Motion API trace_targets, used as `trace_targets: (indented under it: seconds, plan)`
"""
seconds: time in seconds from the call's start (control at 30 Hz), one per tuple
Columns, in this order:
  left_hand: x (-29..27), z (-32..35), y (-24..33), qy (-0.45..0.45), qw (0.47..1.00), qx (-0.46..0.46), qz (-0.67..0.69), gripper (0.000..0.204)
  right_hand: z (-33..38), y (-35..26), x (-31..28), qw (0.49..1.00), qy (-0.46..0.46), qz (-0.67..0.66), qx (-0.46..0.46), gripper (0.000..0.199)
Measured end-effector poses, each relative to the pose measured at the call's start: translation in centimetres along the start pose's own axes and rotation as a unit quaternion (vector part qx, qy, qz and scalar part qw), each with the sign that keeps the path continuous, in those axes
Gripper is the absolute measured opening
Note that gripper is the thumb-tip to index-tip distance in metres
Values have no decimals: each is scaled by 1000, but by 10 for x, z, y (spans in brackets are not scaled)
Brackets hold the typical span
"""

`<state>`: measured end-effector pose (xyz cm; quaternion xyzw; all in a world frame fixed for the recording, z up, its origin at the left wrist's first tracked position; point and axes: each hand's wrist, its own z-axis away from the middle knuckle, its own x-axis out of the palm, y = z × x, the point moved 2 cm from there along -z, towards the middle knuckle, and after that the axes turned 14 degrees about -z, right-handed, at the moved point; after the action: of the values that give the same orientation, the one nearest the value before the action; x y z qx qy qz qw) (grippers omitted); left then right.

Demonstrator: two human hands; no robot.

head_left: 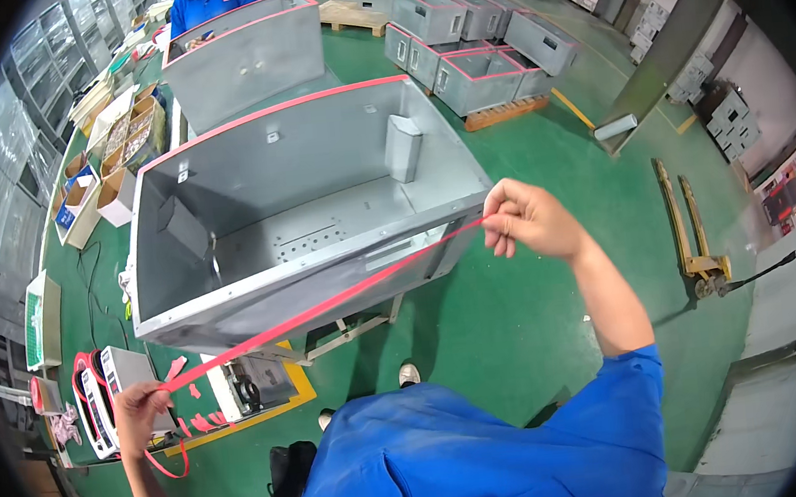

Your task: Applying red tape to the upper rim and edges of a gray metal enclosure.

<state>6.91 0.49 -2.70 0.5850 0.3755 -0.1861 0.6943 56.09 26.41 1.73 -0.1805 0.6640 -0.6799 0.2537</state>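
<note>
A long red strip (295, 320), like edging tape, is stretched between my two hands along the near side of a large open grey metal box (276, 155). My left hand (140, 413) pinches it at the lower left, away from the box, and a loose end loops down below that hand. At the box's near right corner, my right hand (530, 218) pinches the other end between thumb and fingers. Red edging lines the far rim of the box. Its near rim is bare grey metal with small holes.
A second grey box (245, 63) stands beyond, with a person in blue (211, 2) behind it. More red-edged boxes (483, 80) sit on a wooden pallet at the far right. A yellow pallet jack (696, 241) stands right. Cartons of parts (128, 140) line the left bench.
</note>
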Motion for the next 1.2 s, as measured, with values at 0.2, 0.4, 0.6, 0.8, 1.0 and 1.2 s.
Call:
trace_targets:
  seconds: [0.2, 0.4, 0.6, 0.8, 1.0, 1.2]
  plan:
    - [-9, -40, 15, 55, 998, -3, -32, 8, -15, 9, -54, 999, 39, -13, -35, 9]
    - [-39, -51, 14, 170, 985, -8, -1, 13, -41, 66, 2, 899, 50, -423, -106, 10]
    - [-28, -53, 35, 116, 993, -5, -10, 9, -43, 76, -21, 924, 217, -260, -178, 10]
    - [-14, -73, 49, 132, 989, 9, 62, 10, -38, 54, -64, 965, 188, -117, -138, 8]
    - [-18, -79, 17, 85, 990, 5, 116, 9, -28, 29, -71, 989, 141, -37, -3, 15]
    - [-19, -81, -32, 89, 957, -67, 267, 5, -39, 28, -74, 993, 92, -14, 76, 12]
